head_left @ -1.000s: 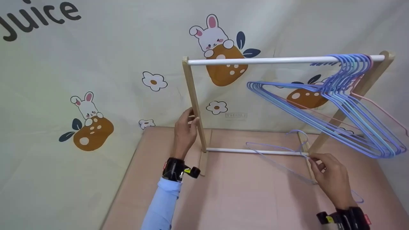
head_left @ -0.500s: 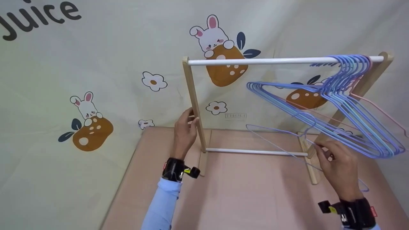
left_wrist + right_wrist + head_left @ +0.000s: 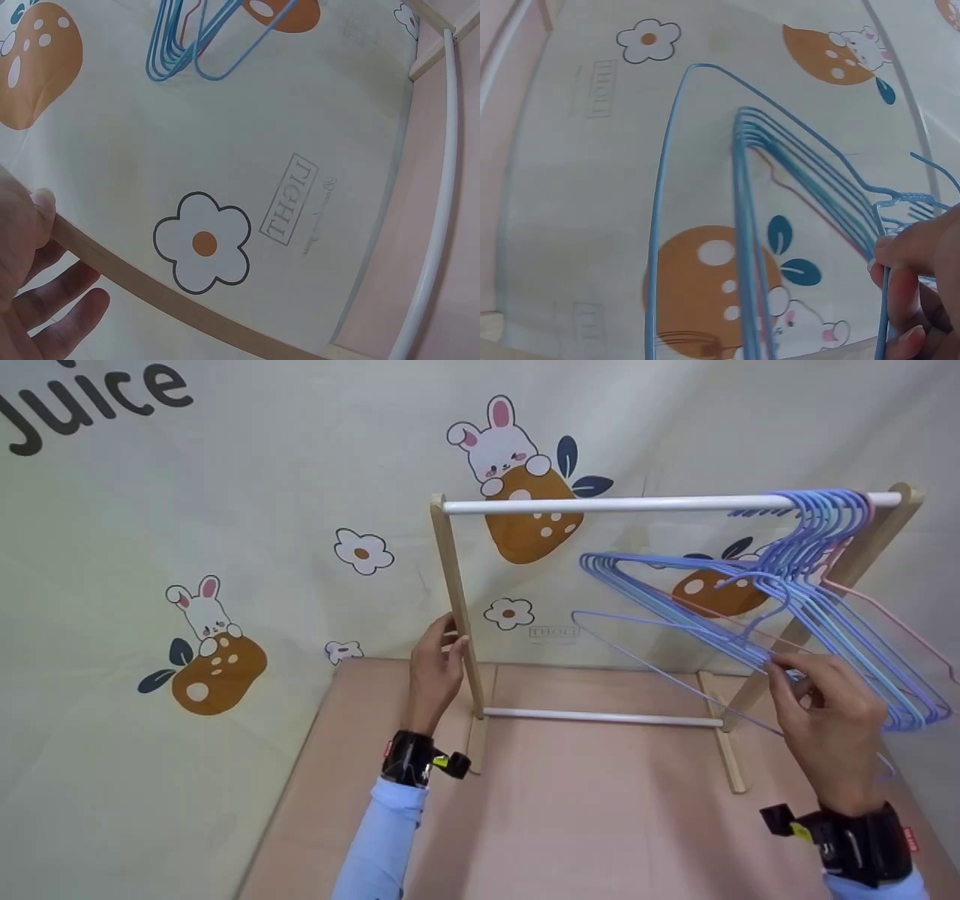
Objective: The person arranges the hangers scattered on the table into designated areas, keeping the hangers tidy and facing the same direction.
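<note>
Between thumb and fingers, my right hand [image 3: 832, 720] pinches a blue-purple wire hanger [image 3: 660, 180] near its neck, hook up. In the head view the hanger is raised below the top bar and overlaps the hanging hangers. My left hand [image 3: 435, 667] holds the left wooden post of the clothes rack [image 3: 453, 585], thumb on one side and fingers behind; the left wrist view shows its fingers [image 3: 67, 289] past the post. Several blue hangers [image 3: 817, 521] hang bunched at the right end of the white top bar [image 3: 600, 504], with a pink hanger [image 3: 892, 611] at their far side.
A white lower bar [image 3: 600, 716] joins the rack's wooden feet [image 3: 724, 754], which stand on a pink surface [image 3: 570, 810]. Behind it is a pale backdrop [image 3: 262, 495] printed with rabbits and flowers. Each wrist wears a black camera strap [image 3: 409, 757].
My right hand has lifted the hanger from beside the lower bar up toward the bunched hangers, drifting right. My left hand has stayed on the post.
</note>
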Motion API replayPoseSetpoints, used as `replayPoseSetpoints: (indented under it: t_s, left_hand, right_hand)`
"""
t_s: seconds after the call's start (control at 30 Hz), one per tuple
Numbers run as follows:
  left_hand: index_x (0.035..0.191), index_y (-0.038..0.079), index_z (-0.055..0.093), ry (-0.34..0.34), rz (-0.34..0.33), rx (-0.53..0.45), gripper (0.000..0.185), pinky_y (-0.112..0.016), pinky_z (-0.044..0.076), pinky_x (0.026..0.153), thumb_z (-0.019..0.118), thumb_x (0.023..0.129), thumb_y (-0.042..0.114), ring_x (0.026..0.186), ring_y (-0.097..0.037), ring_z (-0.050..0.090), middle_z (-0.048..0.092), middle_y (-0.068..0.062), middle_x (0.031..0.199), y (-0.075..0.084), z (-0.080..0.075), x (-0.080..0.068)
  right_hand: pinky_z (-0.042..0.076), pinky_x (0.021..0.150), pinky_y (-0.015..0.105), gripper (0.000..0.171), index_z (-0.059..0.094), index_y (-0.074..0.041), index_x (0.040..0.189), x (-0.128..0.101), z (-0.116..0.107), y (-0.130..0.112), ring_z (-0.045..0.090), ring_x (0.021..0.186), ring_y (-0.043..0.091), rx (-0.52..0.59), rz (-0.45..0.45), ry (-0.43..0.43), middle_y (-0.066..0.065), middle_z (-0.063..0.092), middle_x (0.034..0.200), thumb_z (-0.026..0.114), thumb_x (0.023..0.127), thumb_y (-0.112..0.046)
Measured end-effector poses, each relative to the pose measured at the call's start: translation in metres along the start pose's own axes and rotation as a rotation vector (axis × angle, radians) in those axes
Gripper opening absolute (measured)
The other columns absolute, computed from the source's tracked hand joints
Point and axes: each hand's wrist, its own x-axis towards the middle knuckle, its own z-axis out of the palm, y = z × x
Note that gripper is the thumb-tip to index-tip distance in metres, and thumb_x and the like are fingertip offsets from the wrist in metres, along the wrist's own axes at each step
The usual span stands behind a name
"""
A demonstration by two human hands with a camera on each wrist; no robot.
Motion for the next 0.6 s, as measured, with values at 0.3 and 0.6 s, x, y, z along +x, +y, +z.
replayPoseSetpoints:
  t_s: [0.3, 0.6]
  left_hand:
    - [0.13, 0.005, 0.05, -0.004, -0.005, -0.01, 0.035, -0.024, 0.053, 0.075, 0.054, 0.095, 0.008, 0.097, -0.014, 0.059, 0.058, -0.007, 0.114, -0.001, 0.0, -0.001]
    - [0.13, 0.006, 0.05, -0.011, -0.013, -0.005, 0.036, -0.024, 0.053, 0.076, 0.054, 0.095, 0.011, 0.097, -0.014, 0.059, 0.058, -0.007, 0.114, -0.001, 0.0, 0.0]
  right_hand:
    - [0.029, 0.057, 0.014, 0.018, 0.071, -0.001, 0.101, 0.025, -0.009, -0.012, 0.041, 0.062, 0.011, -0.058, 0.048, 0.086, 0.016, 0.062, 0.085, 0.069, 0.084, -0.005]
    - [0.029, 0.059, 0.013, 0.018, 0.07, 0.0, 0.102, 0.044, -0.015, -0.026, 0.036, 0.061, 0.006, -0.084, 0.067, 0.153, 0.02, 0.064, 0.087, 0.069, 0.084, -0.006]
